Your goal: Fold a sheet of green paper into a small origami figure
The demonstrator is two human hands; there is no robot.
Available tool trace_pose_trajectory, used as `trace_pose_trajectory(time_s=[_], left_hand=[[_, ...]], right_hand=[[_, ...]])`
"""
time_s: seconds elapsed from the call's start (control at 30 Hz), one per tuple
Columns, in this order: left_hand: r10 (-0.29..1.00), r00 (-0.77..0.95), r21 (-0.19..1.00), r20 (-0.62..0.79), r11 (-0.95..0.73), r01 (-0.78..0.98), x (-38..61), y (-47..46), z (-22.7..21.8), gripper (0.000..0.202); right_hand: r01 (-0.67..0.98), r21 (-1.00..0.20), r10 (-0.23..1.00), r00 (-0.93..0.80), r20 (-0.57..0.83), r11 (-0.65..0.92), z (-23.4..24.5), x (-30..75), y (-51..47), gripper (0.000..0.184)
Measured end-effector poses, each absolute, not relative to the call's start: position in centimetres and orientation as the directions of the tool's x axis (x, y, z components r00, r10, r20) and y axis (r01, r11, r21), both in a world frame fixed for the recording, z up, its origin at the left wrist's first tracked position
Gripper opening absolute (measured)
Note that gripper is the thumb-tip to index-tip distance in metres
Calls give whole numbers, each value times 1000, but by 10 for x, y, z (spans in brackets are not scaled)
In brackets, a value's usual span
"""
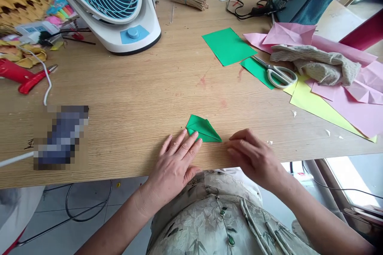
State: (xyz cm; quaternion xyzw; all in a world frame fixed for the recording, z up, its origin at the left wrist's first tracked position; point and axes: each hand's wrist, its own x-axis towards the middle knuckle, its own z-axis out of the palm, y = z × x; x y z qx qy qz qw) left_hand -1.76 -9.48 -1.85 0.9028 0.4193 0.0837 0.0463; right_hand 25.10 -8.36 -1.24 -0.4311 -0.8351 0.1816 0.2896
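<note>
One folded piece of green paper (205,125) lay near the front edge of the table (134,95), its narrow point toward my right hand (254,155). I judged it could skid or spring open if my left hand (178,163) pressed too lightly, since only those fingertips bore on it; uneven pressure might have skewed a crease. My left hand was palm down, fingers slightly spread. My right hand was loosely curled, just beside the point but apart; whether it pinched anything, I could not tell.
</note>
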Motion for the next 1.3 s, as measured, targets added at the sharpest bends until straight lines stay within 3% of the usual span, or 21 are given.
trace_pose_trajectory(time_s=[0.1,0.27,0.57,0.73,1.0,1.3], left_hand=[[686,720,154,105,-727,669,-30,-82,-18,60],[616,785,165,65,-782,601,-44,-63,-7,49],[619,754,278,220,-781,559,-36,-66,-11,45],[606,773,258,187,-790,556,-40,-59,-14,40],[566,805,279,175,-813,511,-49,-49,-13,49],[593,780,281,197,-797,535,-45,-50,-12,39]], right_hand=[[656,-595,885,-361,293,464,-10,245,-68,22],[695,-547,882,-417,220,466,-11,223,-46,32],[671,-519,845,-474,249,529,-13,216,-46,32],[663,-390,767,-588,258,639,-13,215,-43,38],[618,-207,651,-731,204,759,-5,215,-37,43],[511,-344,603,-754,260,788,-14,220,-27,38]])
